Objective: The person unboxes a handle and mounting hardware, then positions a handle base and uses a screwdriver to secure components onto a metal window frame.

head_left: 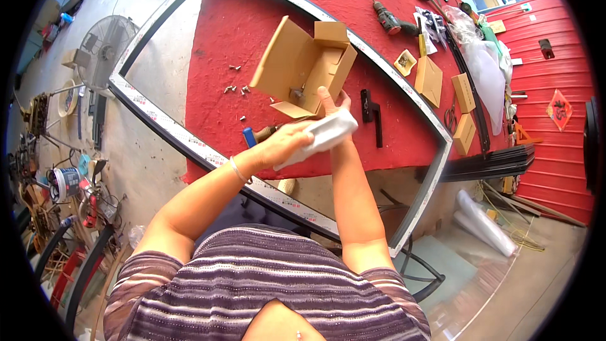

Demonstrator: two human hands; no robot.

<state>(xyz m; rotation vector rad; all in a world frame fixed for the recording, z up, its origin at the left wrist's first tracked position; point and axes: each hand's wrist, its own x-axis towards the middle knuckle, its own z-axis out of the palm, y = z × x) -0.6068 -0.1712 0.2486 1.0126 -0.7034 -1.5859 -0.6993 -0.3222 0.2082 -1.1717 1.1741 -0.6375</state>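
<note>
A white, plastic-wrapped packet (327,131) is held between my hands above the table's front part. My left hand (287,143) is closed on its left end. My right hand (332,102) is around the far side of the packet, thumb raised; the packet hides most of its palm. Just beyond stands an open brown cardboard box (328,66), flaps up, with small metal pieces inside. Beside my left hand lies a screwdriver with a blue and brown handle (250,137). A black window handle (372,117) rests right of my right hand.
A large white-and-black frame (158,117) lies across the red-covered table (221,31). Loose screws (237,89) are scattered left of the box. Farther right are a power drill (386,19), small cardboard boxes (429,81), scissors (450,117) and black strips (480,163). A fan (107,44) stands at left.
</note>
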